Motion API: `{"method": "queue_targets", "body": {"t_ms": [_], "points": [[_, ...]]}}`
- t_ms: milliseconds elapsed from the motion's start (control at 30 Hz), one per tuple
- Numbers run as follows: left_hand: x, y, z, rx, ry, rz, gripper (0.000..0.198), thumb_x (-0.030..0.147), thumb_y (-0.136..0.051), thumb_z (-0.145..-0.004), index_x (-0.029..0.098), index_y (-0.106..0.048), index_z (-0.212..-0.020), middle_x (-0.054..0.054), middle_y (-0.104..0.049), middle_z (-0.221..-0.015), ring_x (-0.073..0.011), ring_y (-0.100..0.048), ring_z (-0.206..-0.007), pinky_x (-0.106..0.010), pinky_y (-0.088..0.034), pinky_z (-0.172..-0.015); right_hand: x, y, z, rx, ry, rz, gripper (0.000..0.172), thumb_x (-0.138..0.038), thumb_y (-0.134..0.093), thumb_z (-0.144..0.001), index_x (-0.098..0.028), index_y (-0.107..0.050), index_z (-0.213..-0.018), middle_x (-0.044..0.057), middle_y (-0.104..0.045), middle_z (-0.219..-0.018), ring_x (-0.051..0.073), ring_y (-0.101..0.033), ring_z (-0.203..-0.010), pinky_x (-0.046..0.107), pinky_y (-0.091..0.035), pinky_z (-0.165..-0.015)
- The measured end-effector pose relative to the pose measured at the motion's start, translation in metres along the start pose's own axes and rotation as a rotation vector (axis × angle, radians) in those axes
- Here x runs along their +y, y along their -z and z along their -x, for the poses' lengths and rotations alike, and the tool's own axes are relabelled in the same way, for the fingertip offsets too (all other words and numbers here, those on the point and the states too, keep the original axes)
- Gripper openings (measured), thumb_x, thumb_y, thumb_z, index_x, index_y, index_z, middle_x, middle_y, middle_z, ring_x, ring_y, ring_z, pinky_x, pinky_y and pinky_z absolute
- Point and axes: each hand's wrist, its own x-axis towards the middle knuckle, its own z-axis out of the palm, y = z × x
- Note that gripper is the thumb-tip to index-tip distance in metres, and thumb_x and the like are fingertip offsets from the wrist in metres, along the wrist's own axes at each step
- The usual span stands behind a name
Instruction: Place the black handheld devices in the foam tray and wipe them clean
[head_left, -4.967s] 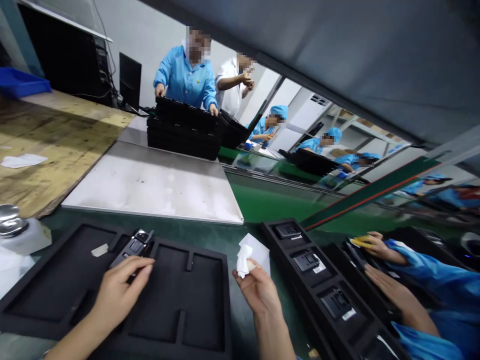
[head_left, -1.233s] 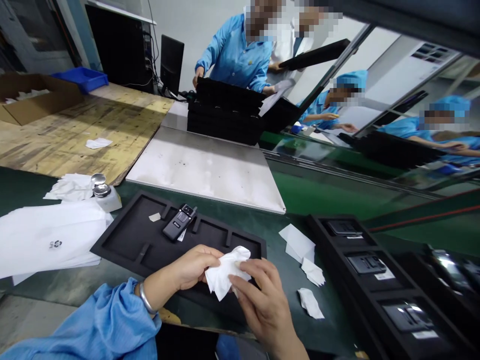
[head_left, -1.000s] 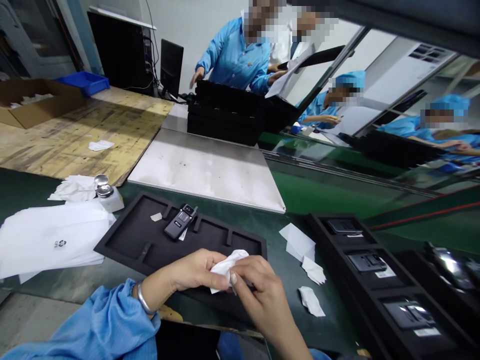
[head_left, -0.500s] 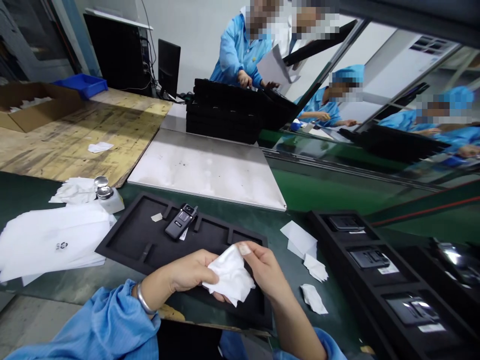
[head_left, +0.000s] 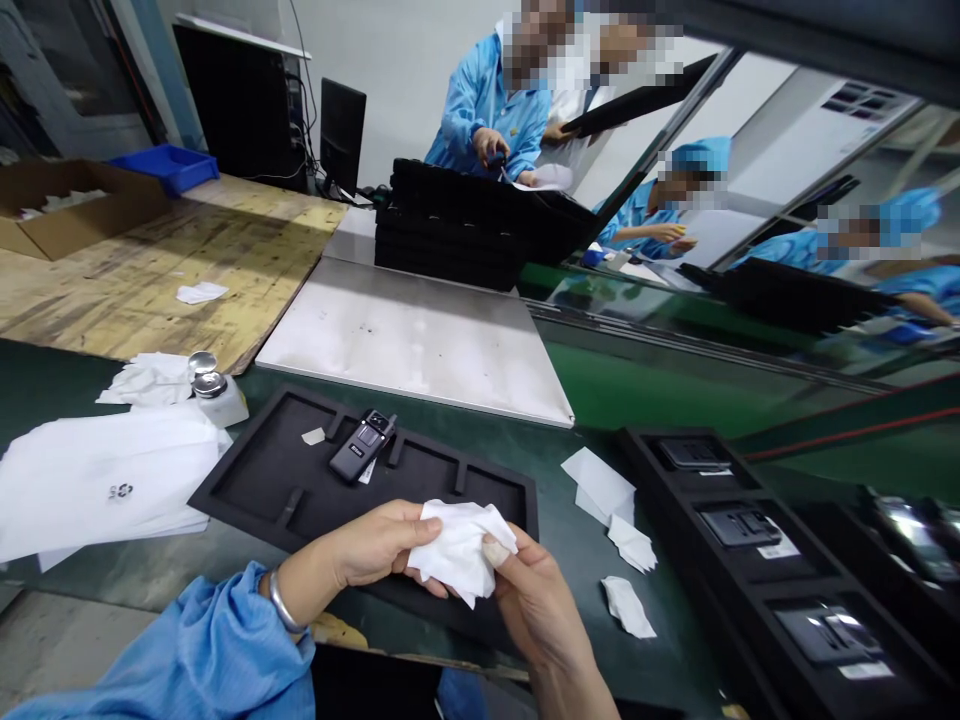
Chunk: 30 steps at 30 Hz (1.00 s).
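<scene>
My left hand (head_left: 375, 545) and my right hand (head_left: 532, 600) both pinch a white wipe cloth (head_left: 459, 550) between them, low in the middle of the view. Just beyond lies a black foam tray (head_left: 285, 485) on the green belt. A small black device (head_left: 361, 446) rests on the tray's middle rib, apart from both hands. A small white scrap (head_left: 313, 436) lies in the tray's left pocket.
White bags (head_left: 97, 480) and a small pump bottle (head_left: 214, 395) lie to the left. Used wipes (head_left: 626, 605) are scattered right of the tray. A second black tray (head_left: 757, 570) with devices runs along the right. Stacked trays (head_left: 457, 230) and other people stand behind a grey plate (head_left: 420, 340).
Five seconds ago my left hand touched the device and my right held the wipe alone. Since then both hands work the wipe together, refolding it; the right hand has dropped lower.
</scene>
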Motion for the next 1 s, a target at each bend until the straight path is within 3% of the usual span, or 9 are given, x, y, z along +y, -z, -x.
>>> {"method": "queue_targets", "body": {"t_ms": [133,233,300,367,500,667,800,867,1000], "points": [[-0.001,0.000,0.001,0.094,-0.078,-0.070,0.053,0.045,-0.079,-0.071,0.014,-0.070,-0.112,-0.009,-0.071,-0.080,-0.0144,-0.064,-0.059,-0.023,-0.053,-0.056,0.001,0.000,0.000,0.044,0.069,-0.012,0.037,-0.040,-0.088,-0.064,-0.023,-0.077,-0.095,0.007,-0.072,-0.084,0.021,-0.064,-0.075,0.035,-0.053,-0.074],[0.001,-0.002,0.002,0.171,-0.121,-0.109,0.028,0.030,-0.074,-0.069,0.012,-0.077,-0.091,-0.007,-0.070,-0.070,-0.0134,-0.062,-0.056,-0.020,-0.047,-0.054,0.004,0.001,0.002,0.023,0.206,0.011,0.028,-0.033,-0.090,-0.058,-0.027,-0.079,-0.084,0.004,-0.069,-0.084,0.017,-0.060,-0.072,0.028,-0.051,-0.066],[0.003,-0.004,0.004,0.196,-0.148,-0.105,0.016,0.017,-0.067,-0.063,0.013,-0.077,-0.074,-0.008,-0.073,-0.078,-0.0147,-0.063,-0.063,-0.022,-0.047,-0.059,0.005,0.002,0.005,-0.025,0.280,0.053,0.018,-0.027,-0.090,-0.056,-0.027,-0.078,-0.071,0.004,-0.066,-0.086,0.016,-0.059,-0.071,0.025,-0.047,-0.058],[0.005,-0.005,0.007,0.183,-0.199,-0.093,0.019,0.010,-0.058,-0.056,0.014,-0.076,-0.063,-0.011,-0.075,-0.094,-0.0176,-0.065,-0.075,-0.024,-0.048,-0.066,0.007,0.003,0.007,-0.059,0.314,0.102,0.011,-0.024,-0.087,-0.058,-0.026,-0.077,-0.063,0.005,-0.063,-0.088,0.017,-0.058,-0.071,0.024,-0.045,-0.054],[0.005,-0.004,0.012,0.132,-0.246,-0.059,0.024,0.004,-0.055,-0.050,0.013,-0.075,-0.061,-0.014,-0.073,-0.106,-0.0220,-0.066,-0.088,-0.026,-0.047,-0.074,0.010,0.006,0.009,-0.041,0.335,0.140,0.007,-0.024,-0.083,-0.063,-0.026,-0.076,-0.066,0.005,-0.060,-0.092,0.017,-0.059,-0.073,0.024,-0.045,-0.055],[0.003,-0.002,0.014,0.177,-0.170,0.042,0.025,0.025,-0.078,-0.067,0.012,-0.076,-0.089,-0.012,-0.073,-0.092,-0.0188,-0.065,-0.077,-0.027,-0.049,-0.071,0.006,0.009,0.016,-0.056,0.283,0.123,0.032,-0.036,-0.083,-0.066,-0.026,-0.077,-0.096,0.009,-0.061,-0.118,0.028,-0.061,-0.100,0.033,-0.052,-0.078],[0.004,-0.005,0.013,0.250,-0.178,0.070,0.039,0.042,-0.083,-0.068,0.010,-0.075,-0.088,-0.009,-0.070,-0.078,-0.0157,-0.063,-0.069,-0.026,-0.049,-0.068,0.007,0.013,0.018,-0.157,0.240,0.060,0.052,-0.057,-0.072,-0.075,-0.023,-0.071,-0.114,0.013,-0.060,-0.126,0.035,-0.058,-0.111,0.045,-0.049,-0.092],[0.003,-0.007,0.012,0.261,-0.199,0.049,0.042,0.045,-0.084,-0.068,0.009,-0.075,-0.088,-0.009,-0.070,-0.076,-0.0150,-0.062,-0.068,-0.025,-0.048,-0.068,0.012,0.014,0.015,-0.117,0.245,0.065,0.052,-0.058,-0.073,-0.074,-0.023,-0.072,-0.112,0.013,-0.065,-0.119,0.033,-0.061,-0.106,0.045,-0.050,-0.091],[-0.007,-0.008,0.008,0.269,-0.283,-0.093,0.043,0.039,-0.087,-0.065,0.011,-0.074,-0.095,-0.010,-0.072,-0.089,-0.0166,-0.064,-0.077,-0.027,-0.047,-0.076,0.017,0.010,0.012,0.055,0.280,0.200,0.036,-0.043,-0.079,-0.075,-0.026,-0.074,-0.106,0.010,-0.069,-0.113,0.028,-0.064,-0.101,0.040,-0.051,-0.091]]}}
